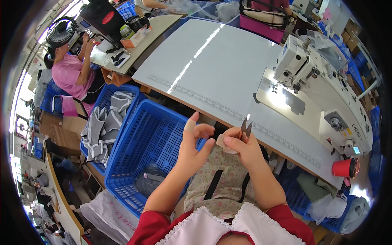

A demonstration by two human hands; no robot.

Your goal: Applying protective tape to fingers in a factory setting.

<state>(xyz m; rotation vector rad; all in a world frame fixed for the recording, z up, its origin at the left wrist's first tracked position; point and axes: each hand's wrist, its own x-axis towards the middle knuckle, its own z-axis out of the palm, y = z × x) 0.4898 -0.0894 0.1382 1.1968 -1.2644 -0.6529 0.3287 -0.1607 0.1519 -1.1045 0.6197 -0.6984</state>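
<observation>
My left hand (pixel 194 143) is raised over the near edge of the table, fingers apart and holding nothing. A tan strip of tape (pixel 190 125) is wrapped around one of its fingers. Just to its right, my right hand (pixel 248 152) is closed around small scissors (pixel 246 130), whose pointed blades stick up past the knuckles. Between the thumb and fingers of that same hand is a small beige piece (pixel 221 141) that looks like a roll of tape. My left thumb tip is close beside this piece; I cannot tell whether they touch.
A white sewing machine (pixel 310 77) stands on the right of the white table (pixel 175 45). A red cup (pixel 345 168) sits at its right corner. Blue baskets (pixel 143 118) stand at left, one with grey and white fabric pieces (pixel 110 126). A person in pink (pixel 71 75) sits farther left.
</observation>
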